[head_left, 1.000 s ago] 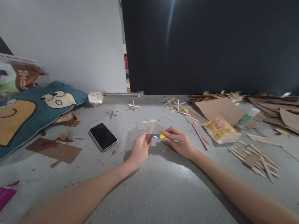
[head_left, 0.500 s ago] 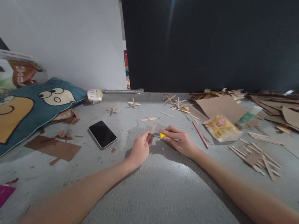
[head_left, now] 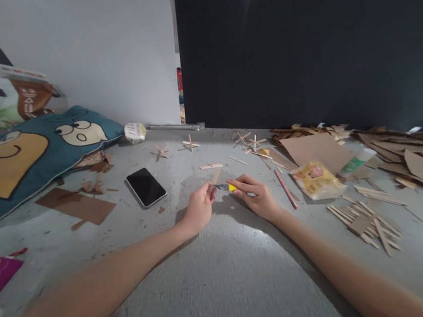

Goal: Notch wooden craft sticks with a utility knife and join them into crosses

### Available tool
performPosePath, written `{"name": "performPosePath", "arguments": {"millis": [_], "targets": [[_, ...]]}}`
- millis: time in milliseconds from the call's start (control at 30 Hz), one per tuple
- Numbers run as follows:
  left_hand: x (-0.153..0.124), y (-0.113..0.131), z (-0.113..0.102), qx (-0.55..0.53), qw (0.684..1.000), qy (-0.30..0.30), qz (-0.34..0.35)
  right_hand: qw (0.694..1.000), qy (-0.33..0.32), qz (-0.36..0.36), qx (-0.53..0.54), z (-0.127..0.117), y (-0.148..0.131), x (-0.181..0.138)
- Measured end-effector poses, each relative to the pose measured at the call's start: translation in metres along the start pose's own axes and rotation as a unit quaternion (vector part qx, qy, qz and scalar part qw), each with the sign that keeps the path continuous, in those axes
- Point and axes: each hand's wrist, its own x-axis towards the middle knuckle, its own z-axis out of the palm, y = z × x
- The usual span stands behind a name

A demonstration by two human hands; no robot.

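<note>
Near the middle of the table, my left hand pinches a thin wooden craft stick, whose free end points up and away from me. My right hand is closed around the yellow handle of a utility knife. The grey blade reaches left to the stick, close by my left fingertips. Whether the blade cuts into the wood is too small to tell. Just beyond my hands lies another craft stick. A red patterned pencil lies right of my right hand.
A black-screened phone lies left of my hands, near brown cardboard. Small crossed-stick pieces stand farther back. On the right are a yellow packet, a glue stick and a pile of craft sticks. A blue cushion fills the left.
The craft stick in my left hand has tilted lower and the knife blade sits slightly differently against it. The whole view has shifted slightly. Both hands keep their hold.
</note>
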Motion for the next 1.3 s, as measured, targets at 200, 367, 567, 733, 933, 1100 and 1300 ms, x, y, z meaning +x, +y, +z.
{"name": "performPosePath", "arguments": {"millis": [200,367,567,733,933,1100,1300], "targets": [[0.002,-0.005,0.001,0.007,1.0,-0.018,-0.024,0.999,-0.033,0.007,0.012,-0.001,0.0,0.0],[0.002,-0.001,0.001,-0.007,0.999,-0.031,-0.041,0.999,-0.04,0.012,0.02,-0.001,-0.001,0.001],[-0.003,0.003,0.0,-0.037,0.999,0.006,-0.03,0.999,0.001,0.027,0.024,-0.005,0.0,0.002],[-0.007,0.007,0.001,-0.04,0.999,0.006,-0.004,0.998,0.014,0.044,0.047,-0.01,-0.002,0.0],[-0.011,0.014,0.0,0.019,0.999,-0.01,0.036,0.998,-0.016,0.014,0.062,-0.01,-0.005,0.0],[-0.013,0.016,-0.002,0.038,0.998,-0.016,0.054,0.998,-0.017,0.014,0.052,-0.01,-0.005,0.0],[-0.014,0.019,-0.003,0.043,0.997,-0.018,0.056,0.999,-0.026,0.004,0.043,-0.011,-0.007,0.001]]}}
